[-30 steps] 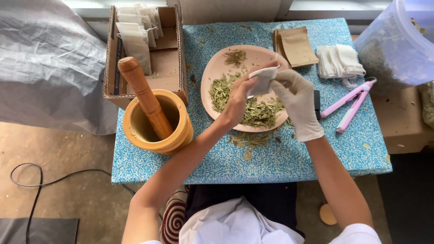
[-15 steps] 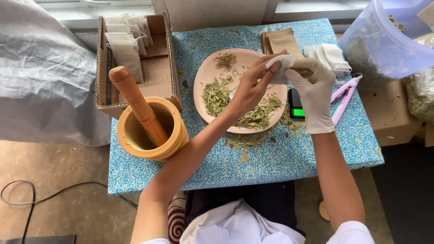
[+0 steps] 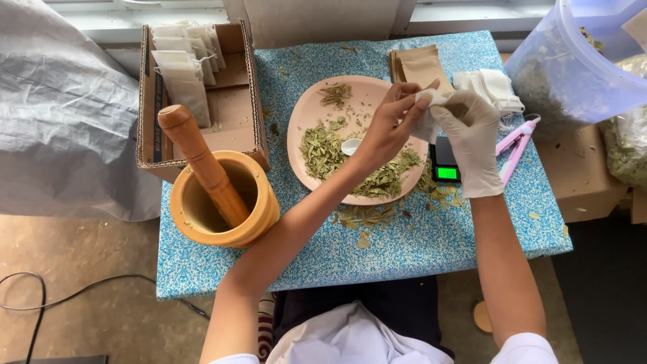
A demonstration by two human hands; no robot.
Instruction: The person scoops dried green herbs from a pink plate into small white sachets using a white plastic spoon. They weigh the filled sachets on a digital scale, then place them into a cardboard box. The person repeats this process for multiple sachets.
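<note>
A person is working over a small blue speckled table [image 3: 404, 249], seen from above. The bare left hand [image 3: 389, 128] and the white-gloved right hand [image 3: 472, 141] are meeting above the right edge of a round pink plate [image 3: 303, 162], and both are pinching a small white filter bag [image 3: 429, 120] between their fingertips, the fingers closed narrowly on its fabric. Just under the hands, the plate is holding loose piles of dried green leaves [image 3: 323, 148] and a small white spoon [image 3: 350, 145] lying among them. More leaf crumbs are lying on the table nearer the person than the hands. Directly beneath the right hand, a small black scale with a lit green display [image 3: 445, 168] is sitting, partly covered by the glove. Beyond the hands, a stack of brown paper pouches [image 3: 419, 65] is lying, and just to the right a pile of white bags [image 3: 495, 87] and a pink clip tool [image 3: 515, 141]. Far to the right, a clear plastic tub [image 3: 573, 61] is holding more dried leaves. Well to the left of the hands, a wooden mortar [image 3: 226, 209] is standing with a wooden pestle [image 3: 199, 158] leaning in it, and behind it an open cardboard box [image 3: 229, 101] is holding a row of white filter bags [image 3: 182, 67].
</note>
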